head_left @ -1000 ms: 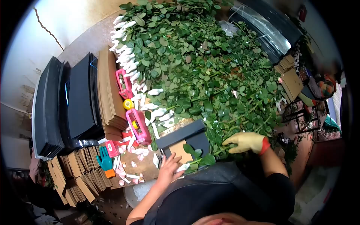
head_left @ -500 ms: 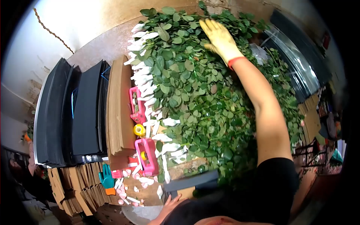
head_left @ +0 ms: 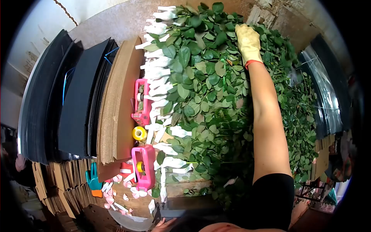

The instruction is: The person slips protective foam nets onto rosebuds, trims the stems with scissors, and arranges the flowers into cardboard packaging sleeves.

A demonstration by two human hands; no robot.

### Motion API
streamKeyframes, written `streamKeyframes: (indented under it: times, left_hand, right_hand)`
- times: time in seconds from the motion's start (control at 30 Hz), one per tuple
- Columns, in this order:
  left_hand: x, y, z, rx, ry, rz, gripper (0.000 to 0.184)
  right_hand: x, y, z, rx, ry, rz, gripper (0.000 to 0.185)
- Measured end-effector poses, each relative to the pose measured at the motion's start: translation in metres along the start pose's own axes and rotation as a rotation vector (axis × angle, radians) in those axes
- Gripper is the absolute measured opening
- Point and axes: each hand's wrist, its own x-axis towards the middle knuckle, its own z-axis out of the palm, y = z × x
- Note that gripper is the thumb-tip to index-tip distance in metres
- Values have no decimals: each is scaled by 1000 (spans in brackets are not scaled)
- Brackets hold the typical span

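My right hand (head_left: pixel 248 41), in a yellow glove with a red cuff, reaches to the far side of a large heap of leafy green stems (head_left: pixel 208 100). Its fingers are curled in among the leaves there, closed round something that the foliage hides. White netted flower heads (head_left: pixel 157 73) line the heap's left edge. At the bottom edge only part of my bare left hand (head_left: pixel 164 224) shows, beside a dark grey box (head_left: pixel 185 212); its fingers are mostly cut off from view.
Pink tape dispensers (head_left: pixel 143 168) and a yellow tape roll (head_left: pixel 139 133) stand left of the flowers. Cardboard sheets (head_left: pixel 119 104) and black sheets (head_left: pixel 83 104) stand further left. A teal glove (head_left: pixel 93 179) hangs by folded cardboard. Petals (head_left: pixel 110 199) lie scattered. Plastic-wrapped dark sheets (head_left: pixel 324 89) are at right.
My right hand has gone from the near stems to the far side, its spread fingers now curled. My left hand has left the white flower near the box and sits lower. The view has shifted.
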Motion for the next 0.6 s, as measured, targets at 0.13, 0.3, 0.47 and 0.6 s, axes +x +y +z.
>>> streamKeyframes:
  times: [0.13,0.3,0.47,0.6]
  left_hand:
    - [-1,0,-1,18,-7,22,49]
    - [-1,1,-4,40,-23,55,49]
    - [-6,8,-7,103,-33,95,49]
    - [-7,18,-16,188,44,184,35]
  right_hand:
    - [-19,19,-50,29,21,-120,29]
    - [-140,26,-145,121,313,-264,27]
    - [-257,-1,-183,-1,-799,-308,31]
    - [-362,12,-133,464,-675,-392,45]
